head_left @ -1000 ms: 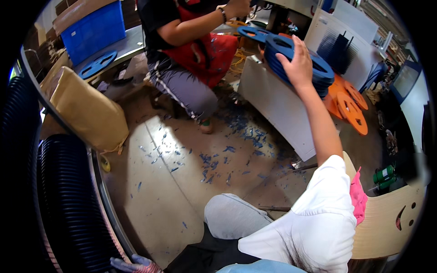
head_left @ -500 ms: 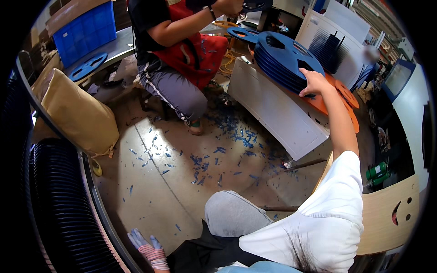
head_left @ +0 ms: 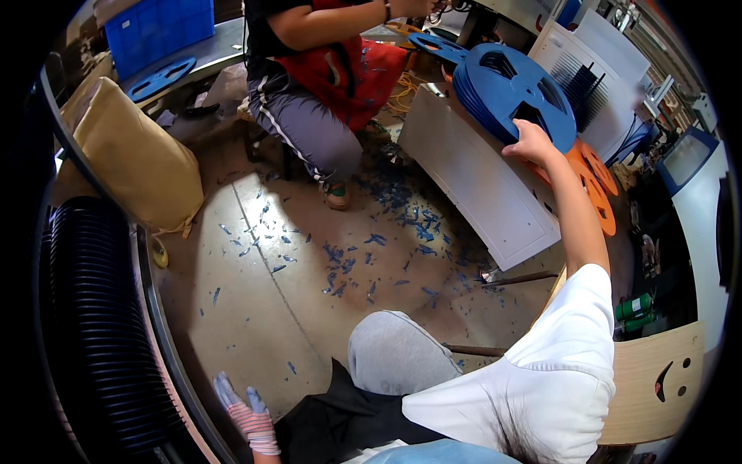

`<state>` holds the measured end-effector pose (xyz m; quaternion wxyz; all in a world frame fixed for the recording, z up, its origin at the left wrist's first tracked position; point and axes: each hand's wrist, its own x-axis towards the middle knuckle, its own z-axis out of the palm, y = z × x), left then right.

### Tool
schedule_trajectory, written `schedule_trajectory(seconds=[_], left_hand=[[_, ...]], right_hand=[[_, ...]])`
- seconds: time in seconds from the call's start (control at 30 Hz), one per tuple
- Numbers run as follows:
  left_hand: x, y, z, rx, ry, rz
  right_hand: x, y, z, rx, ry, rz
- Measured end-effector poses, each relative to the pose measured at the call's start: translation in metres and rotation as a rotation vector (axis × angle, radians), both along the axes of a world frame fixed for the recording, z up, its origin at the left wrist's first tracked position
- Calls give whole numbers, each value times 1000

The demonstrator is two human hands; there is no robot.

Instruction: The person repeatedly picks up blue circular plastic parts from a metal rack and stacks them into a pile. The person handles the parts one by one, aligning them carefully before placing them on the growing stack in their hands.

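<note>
Since a moment ago the right hand (head_left: 532, 143) has dropped to the blue reel stack's (head_left: 514, 89) near edge, seemingly gripping it, orange reels (head_left: 595, 182) beyond untouched, while the gloved left hand (head_left: 246, 414) hangs open and empty.

The right hand (head_left: 529, 143) fingertips are hidden behind the blue reel stack (head_left: 514, 89). The gloved left hand (head_left: 246, 414) is cut off at the lower edge.

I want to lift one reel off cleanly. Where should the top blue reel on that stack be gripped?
Grip the top blue reel at its near rim, beside the right hand, coming from the person's side. The stack leans, so that edge is exposed, and the cut-out windows offer finger holds.
</note>
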<state>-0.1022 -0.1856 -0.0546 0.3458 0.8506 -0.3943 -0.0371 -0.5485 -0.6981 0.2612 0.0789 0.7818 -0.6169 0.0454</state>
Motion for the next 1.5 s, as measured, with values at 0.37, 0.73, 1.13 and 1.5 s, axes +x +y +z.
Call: schedule_trajectory(seconds=[0.37, 0.73, 1.13, 1.5], left_hand=[[3, -7, 14, -137, 21, -83], [12, -36, 23, -321, -106, -329], [21, 26, 50, -443, -152, 100], [11, 73, 63, -249, -248, 256]], right_hand=[[24, 6, -13, -275, -85, -122], [126, 202, 82, -39, -645, 222], [297, 271, -67, 1385, -1830, 338], [355, 286, -208, 1882, -1943, 328]])
